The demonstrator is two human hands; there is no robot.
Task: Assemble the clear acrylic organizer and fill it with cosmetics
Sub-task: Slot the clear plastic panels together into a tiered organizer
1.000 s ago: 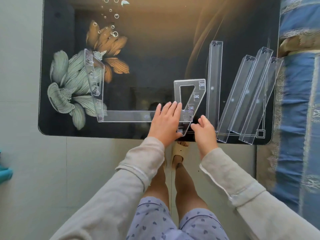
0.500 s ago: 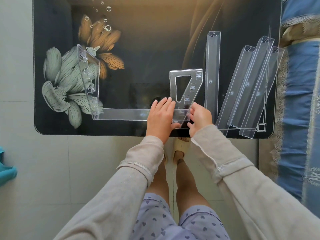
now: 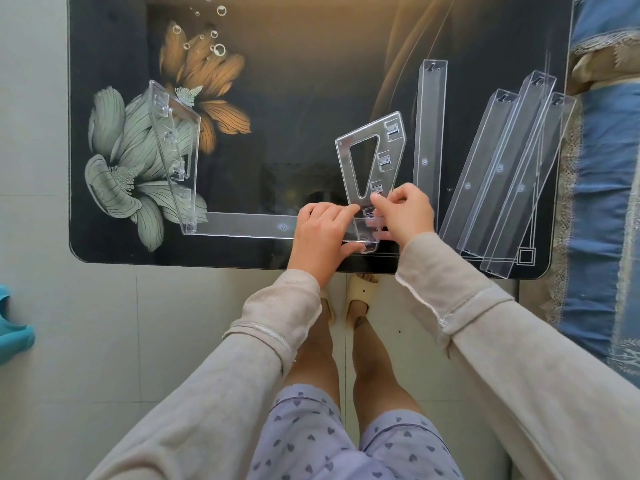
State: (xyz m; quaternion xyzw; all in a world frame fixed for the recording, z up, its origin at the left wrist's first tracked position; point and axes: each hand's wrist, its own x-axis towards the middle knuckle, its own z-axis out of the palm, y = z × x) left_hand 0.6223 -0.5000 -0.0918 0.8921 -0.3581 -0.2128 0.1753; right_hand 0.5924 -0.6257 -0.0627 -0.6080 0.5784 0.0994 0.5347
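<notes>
Left side panel (image 3: 175, 157) and one tray (image 3: 249, 226) joined. Right side panel (image 3: 372, 174) gripped by both hands (image 3: 323, 237) (image 3: 407, 211), grip closed. Four trays (image 3: 498, 174) loose on desk (image 3: 104, 46); no cosmetics seen.

We count two side panels, one (image 3: 175, 147) standing at the left and one (image 3: 375, 161) with a cutout, five long trays, one (image 3: 249, 226) along the front, one (image 3: 430, 133) apart and three (image 3: 479, 168) (image 3: 510, 168) (image 3: 535, 181) clustered right, plus two hands (image 3: 320, 237) (image 3: 407, 213) and two slippers (image 3: 360, 289) (image 3: 327, 306).
</notes>
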